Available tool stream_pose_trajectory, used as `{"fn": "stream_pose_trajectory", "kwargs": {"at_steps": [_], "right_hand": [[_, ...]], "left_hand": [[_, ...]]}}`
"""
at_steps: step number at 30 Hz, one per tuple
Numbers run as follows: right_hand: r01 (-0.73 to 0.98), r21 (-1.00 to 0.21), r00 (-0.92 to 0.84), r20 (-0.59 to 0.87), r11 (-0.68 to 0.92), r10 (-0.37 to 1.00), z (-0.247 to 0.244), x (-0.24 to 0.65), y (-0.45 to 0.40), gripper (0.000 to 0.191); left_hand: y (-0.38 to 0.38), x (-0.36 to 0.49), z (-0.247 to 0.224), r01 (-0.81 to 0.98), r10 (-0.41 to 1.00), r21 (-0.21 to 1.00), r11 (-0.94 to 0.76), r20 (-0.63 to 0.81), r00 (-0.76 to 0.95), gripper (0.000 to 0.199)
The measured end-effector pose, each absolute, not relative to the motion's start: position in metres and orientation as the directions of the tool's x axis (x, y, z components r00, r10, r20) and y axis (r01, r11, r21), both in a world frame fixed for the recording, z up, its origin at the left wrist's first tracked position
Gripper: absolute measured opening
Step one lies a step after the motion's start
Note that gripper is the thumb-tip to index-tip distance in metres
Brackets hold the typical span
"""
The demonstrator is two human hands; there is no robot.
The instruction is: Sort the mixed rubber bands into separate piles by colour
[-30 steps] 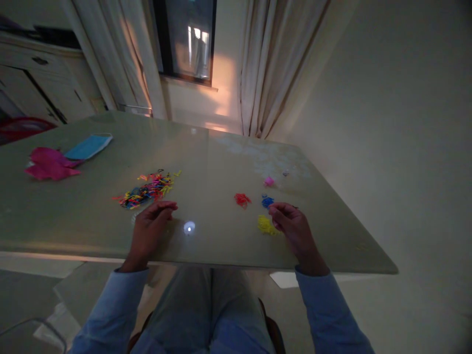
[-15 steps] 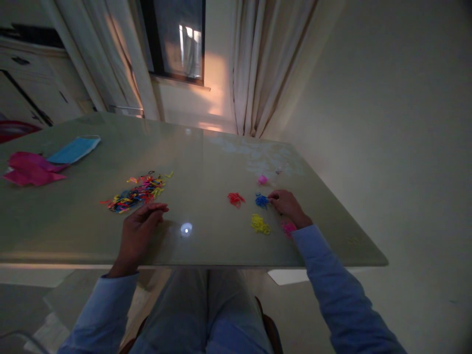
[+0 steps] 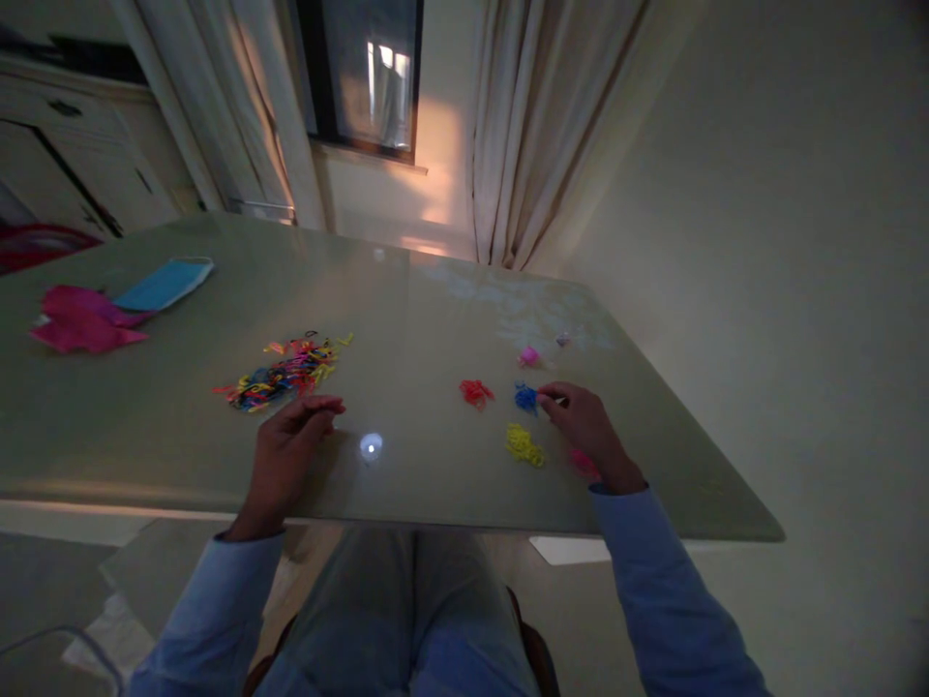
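Observation:
A mixed heap of small coloured bands lies on the left part of the table. Just in front of it is my left hand, fingers pinched together; whatever they hold is too small to make out. My right hand has its fingertips closed at the right edge of a small blue pile; anything between them is hidden. A red pile lies left of the blue one, a yellow pile in front of it. A pink pile is partly covered by my right wrist.
Behind the blue pile are a pink clump and a small clear object. At the far left of the table lie a blue face mask and a crumpled pink piece. A wall rises on the right.
The whole view has shifted slightly, so the table's contents appear further right. My right hand stays at the blue pile, its wrist a little lower. My left hand has hardly moved relative to the heap.

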State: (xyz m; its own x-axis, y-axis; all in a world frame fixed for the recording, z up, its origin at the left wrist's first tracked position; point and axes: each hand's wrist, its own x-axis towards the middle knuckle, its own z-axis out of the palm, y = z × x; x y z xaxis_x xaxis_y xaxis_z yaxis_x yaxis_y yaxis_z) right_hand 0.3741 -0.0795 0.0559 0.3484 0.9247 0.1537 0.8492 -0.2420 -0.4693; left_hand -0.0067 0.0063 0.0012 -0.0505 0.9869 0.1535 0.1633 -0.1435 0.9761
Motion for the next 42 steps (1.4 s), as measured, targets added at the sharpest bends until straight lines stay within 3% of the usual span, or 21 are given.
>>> {"fn": "stream_pose_trajectory", "kwargs": {"at_steps": [6, 10, 17, 25, 28, 33, 38, 42], "right_hand": [[0.744, -0.663, 0.033, 0.156, 0.080, 0.987, 0.042, 0.284, -0.096, 0.022], [0.693, -0.698, -0.127, 0.126, 0.178, 0.984, 0.028, 0.237, -0.089, 0.019], [0.746, -0.641, -0.064, 0.201, 0.180, 0.978, 0.010, 0.224, -0.071, 0.018], [0.732, -0.631, -0.118, 0.253, 0.256, 0.960, 0.003, 0.228, -0.075, 0.021], [0.723, -0.632, -0.134, 0.267, 0.279, 0.954, 0.003, 0.228, -0.076, 0.022], [0.733, -0.614, -0.143, 0.284, 0.294, 0.948, 0.002, 0.227, -0.075, 0.022], [0.732, -0.617, -0.138, 0.283, 0.290, 0.949, 0.000, 0.227, -0.074, 0.022], [0.727, -0.622, -0.134, 0.289, 0.293, 0.948, 0.001, 0.228, -0.075, 0.022]], "left_hand": [[0.004, -0.004, 0.006, 0.144, 0.987, 0.978, -0.148, 0.156, -0.046, 0.022], [0.005, -0.004, 0.006, 0.114, 0.986, 0.981, -0.157, 0.162, -0.034, 0.022], [0.007, -0.005, -0.002, 0.119, 0.975, 0.967, -0.224, 0.223, 0.020, 0.021], [0.015, -0.012, -0.008, 0.277, 0.949, 0.909, -0.310, 0.278, 0.149, 0.025], [0.027, -0.035, -0.005, 0.506, 0.938, 0.792, -0.341, 0.318, 0.135, 0.029], [0.047, -0.071, 0.004, 0.830, 0.940, 0.461, -0.314, 0.276, 0.202, 0.029], [0.057, -0.073, 0.015, 0.936, 0.960, 0.222, -0.274, 0.126, 0.251, 0.030], [0.061, -0.066, 0.023, 0.941, 0.953, 0.157, -0.300, 0.084, 0.290, 0.031]]}}
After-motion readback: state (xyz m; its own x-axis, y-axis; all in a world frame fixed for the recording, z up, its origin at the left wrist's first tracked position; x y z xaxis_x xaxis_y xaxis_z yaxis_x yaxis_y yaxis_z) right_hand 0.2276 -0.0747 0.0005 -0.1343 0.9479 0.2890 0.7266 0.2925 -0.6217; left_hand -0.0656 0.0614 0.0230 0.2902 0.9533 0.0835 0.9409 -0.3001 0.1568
